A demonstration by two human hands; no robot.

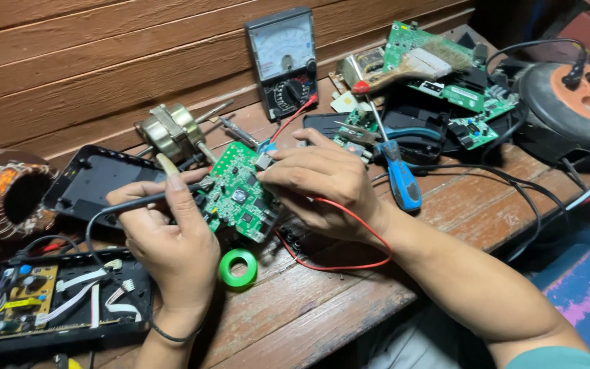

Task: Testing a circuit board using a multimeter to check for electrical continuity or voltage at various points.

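The green circuit board (240, 195) is held tilted above the middle of the wooden bench (322, 301), between both hands. The right hand (322, 181) closes its fingers on the upper right edge of the board, with the thumb and forefinger pinched at a small grey part there; a red wire (349, 239) loops under this wrist. The left hand (172, 232) is clamped around a black probe (151, 199), whose tip touches the left edge of the board, and the thumb points up.

Just below the board a green tape roll (238, 268) lies flat on the bench. At the left front edge, an open black casing (63, 301) contains a yellow board and white connectors. At the back edge an analog multimeter (283, 58) leans on the wooden wall. A blue-handled screwdriver (399, 174) lies right of the hands.
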